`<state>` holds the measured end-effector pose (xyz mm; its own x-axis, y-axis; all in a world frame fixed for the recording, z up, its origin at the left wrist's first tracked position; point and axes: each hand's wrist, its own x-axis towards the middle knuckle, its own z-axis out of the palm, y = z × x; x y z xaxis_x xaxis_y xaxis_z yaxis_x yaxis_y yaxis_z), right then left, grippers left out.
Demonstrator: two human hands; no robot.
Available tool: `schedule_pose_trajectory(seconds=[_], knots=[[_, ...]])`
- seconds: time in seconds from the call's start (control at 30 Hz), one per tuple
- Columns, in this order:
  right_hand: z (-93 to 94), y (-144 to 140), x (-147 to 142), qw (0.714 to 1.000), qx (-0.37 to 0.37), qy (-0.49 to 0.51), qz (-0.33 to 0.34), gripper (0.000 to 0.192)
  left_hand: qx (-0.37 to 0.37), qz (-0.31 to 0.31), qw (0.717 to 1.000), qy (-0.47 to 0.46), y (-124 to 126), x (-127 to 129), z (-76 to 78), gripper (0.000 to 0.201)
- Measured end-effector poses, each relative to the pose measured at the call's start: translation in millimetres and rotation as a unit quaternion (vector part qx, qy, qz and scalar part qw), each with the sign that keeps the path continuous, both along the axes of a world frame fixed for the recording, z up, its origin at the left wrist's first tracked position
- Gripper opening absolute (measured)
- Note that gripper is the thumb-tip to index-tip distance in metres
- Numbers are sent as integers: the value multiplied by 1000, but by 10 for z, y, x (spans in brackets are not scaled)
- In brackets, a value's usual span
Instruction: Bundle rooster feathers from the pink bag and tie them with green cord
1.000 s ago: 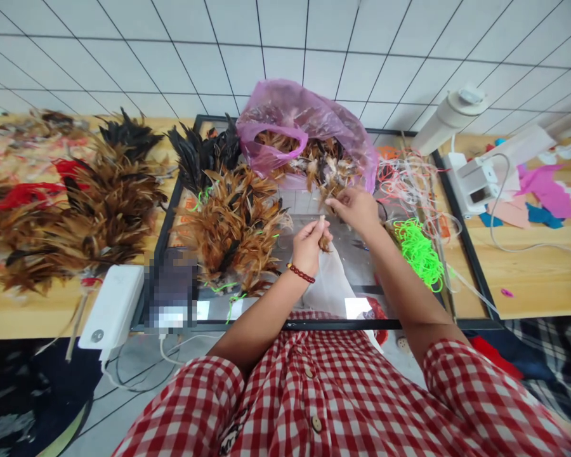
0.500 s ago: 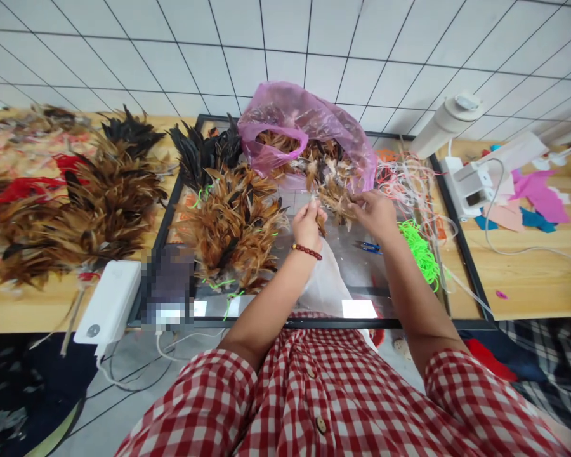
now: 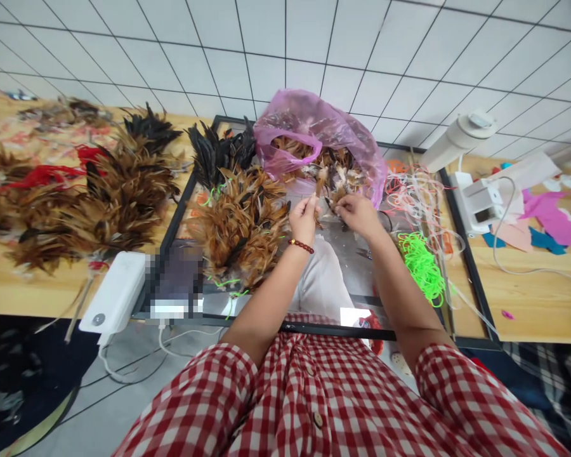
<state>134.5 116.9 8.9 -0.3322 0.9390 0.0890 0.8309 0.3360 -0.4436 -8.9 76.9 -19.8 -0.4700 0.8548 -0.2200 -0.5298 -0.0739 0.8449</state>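
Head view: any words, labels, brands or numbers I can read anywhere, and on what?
None can be read.
White power bank: only a round mark, no legible text.
Pixelated object beside it: blurred out, unreadable.
White device at right: a dark panel, too small to read.

We see a white tiled wall [image 3: 285, 51] with dark grout rising at the far side. A wooden table [image 3: 537, 298] spans left to right, carrying a black-framed glass panel [image 3: 461, 254]. Near us lies grey floor [image 3: 99, 406].
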Motion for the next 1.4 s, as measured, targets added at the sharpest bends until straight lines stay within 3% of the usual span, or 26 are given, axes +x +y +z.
schedule_pose_trajectory(seconds=[0.1, 0.23, 0.4, 0.57, 0.67, 0.77, 0.87, 0.93, 1.0, 1.07, 1.23, 1.4], knots=[[36, 49, 163, 998, -27, 54, -1, 22, -7, 5, 1000, -19, 4, -2, 1, 13], [157, 8, 235, 994, 92, 29, -55, 30, -16, 5, 999, -33, 6, -14, -4, 14], [209, -204, -57, 992, 55, -63, 99, 29, 0, 15, 999, -30, 17, -9, -22, 18], [146, -307, -251, 977, 49, -176, 112, 32, 19, 16, 999, -28, 24, -1, -44, 18], [135, -242, -167, 991, 43, -89, 95, 23, 9, 12, 1000, -12, 10, -5, -27, 19], [166, -152, -38, 989, 1, 142, 41, 11, 9, 5, 1000, 8, -17, -4, 13, 18], [213, -100, 39, 926, -92, 365, 18, 19, 3, -2, 1000, 28, -43, 5, 48, 17], [230, -94, 51, 888, -152, 432, 33, 34, 1, -9, 999, 40, -55, 8, 54, 16], [225, -101, 45, 876, -190, 440, 48, 39, 8, -16, 999, 48, -61, 6, 44, 16], [205, -105, 37, 886, -189, 421, 51, 31, 14, -24, 998, 52, -64, 0, 27, 16], [187, -85, 43, 936, -45, 339, 86, 9, 22, -61, 997, 50, -74, 0, -1, 15], [197, -111, 5, 936, 5, 339, 98, 10, 18, -115, 993, 33, -105, 36, 5, 19]])
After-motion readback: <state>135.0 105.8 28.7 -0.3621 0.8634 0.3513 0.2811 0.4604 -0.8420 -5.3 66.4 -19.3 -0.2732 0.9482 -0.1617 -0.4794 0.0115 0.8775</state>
